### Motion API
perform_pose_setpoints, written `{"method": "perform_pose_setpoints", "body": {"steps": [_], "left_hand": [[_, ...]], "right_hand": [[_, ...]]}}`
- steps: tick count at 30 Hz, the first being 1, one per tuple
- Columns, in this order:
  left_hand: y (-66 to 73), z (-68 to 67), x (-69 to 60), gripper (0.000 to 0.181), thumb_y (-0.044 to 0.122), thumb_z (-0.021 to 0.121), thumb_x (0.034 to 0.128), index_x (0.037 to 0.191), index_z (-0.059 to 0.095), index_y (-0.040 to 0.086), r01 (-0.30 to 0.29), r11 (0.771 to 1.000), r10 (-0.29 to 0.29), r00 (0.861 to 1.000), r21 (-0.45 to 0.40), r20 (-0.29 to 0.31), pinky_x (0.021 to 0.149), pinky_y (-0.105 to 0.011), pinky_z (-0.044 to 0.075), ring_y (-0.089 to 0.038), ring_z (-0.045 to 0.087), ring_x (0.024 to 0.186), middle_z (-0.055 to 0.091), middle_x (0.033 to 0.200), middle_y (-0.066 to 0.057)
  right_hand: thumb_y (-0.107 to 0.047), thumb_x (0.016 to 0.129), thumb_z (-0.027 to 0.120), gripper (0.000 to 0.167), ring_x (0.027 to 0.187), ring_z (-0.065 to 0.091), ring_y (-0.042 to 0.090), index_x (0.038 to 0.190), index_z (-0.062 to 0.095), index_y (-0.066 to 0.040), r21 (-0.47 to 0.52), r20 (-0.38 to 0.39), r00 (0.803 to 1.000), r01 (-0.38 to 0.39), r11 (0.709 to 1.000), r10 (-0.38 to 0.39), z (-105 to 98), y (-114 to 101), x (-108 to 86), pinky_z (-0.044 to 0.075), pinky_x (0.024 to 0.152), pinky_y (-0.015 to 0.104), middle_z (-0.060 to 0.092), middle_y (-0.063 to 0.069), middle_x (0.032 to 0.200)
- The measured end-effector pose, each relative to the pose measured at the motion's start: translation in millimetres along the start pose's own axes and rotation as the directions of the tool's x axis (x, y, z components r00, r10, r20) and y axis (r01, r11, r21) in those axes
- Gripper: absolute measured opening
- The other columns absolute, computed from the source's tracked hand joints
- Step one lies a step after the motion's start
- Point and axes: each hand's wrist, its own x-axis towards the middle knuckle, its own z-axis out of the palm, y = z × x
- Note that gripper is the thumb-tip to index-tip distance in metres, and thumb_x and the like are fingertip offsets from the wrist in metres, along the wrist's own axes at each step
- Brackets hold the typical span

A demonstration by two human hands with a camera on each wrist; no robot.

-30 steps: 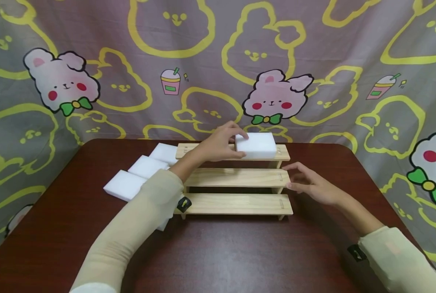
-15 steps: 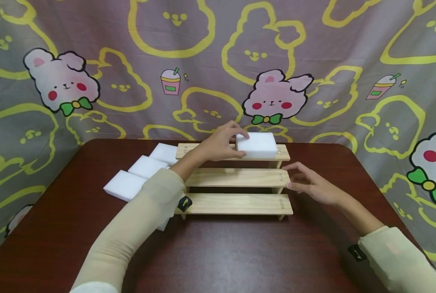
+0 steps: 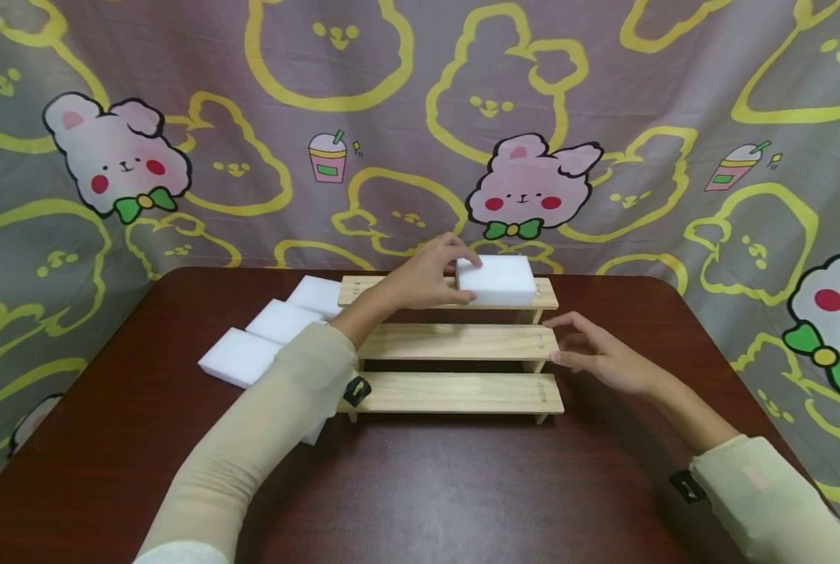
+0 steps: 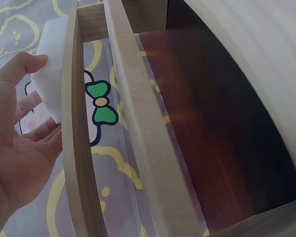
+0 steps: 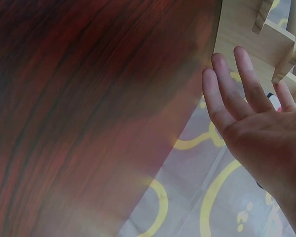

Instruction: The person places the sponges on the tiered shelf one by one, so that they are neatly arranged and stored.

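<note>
At the right part of the top tier of a three-tier wooden rack (image 3: pixel 455 341) lies a white foam-like block (image 3: pixel 499 276). My left hand (image 3: pixel 423 274) grips its left end, thumb at the front and fingers at the back. In the left wrist view, fingertips of the left hand (image 4: pixel 24 118) touch the white block (image 4: pixel 52 64) beside the board's edge. My right hand (image 3: pixel 613 359) holds the right end of the middle tier between thumb and index finger. The right wrist view shows the other fingers of that hand (image 5: pixel 266 118) extended, off the rack (image 5: pixel 241 44).
Several white blocks lie left of the rack, among them a front one (image 3: pixel 239 356), a middle one (image 3: pixel 282 319) and a back one (image 3: pixel 313 294). Another is partly hidden under my left forearm. A patterned curtain (image 3: pixel 378 86) hangs behind the dark red table (image 3: pixel 420 493).
The block on the top tier has slid slightly to the right with my left hand on it. My right hand stays at the end of the middle tier.
</note>
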Motion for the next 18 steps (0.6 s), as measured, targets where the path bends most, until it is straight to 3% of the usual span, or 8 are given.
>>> {"method": "perform_pose_setpoints", "body": {"steps": [18], "left_hand": [[-0.5,1.4,0.0,0.046,0.011,0.083,0.0873,0.129,0.066,-0.001,0.025,0.996,-0.023,1.000,-0.089,0.018,0.104,-0.028,0.050,-0.032,0.055,0.125,0.048,0.134,-0.019]], "right_hand": [[-0.017,0.102,0.064,0.044,0.116,0.059,0.037,0.142,0.046,-0.010,-0.008,-0.004,1.000,0.003,1.000,-0.003,-0.4,-0.2,0.0,0.055,0.089,0.047,0.053,0.021,0.136]]}}
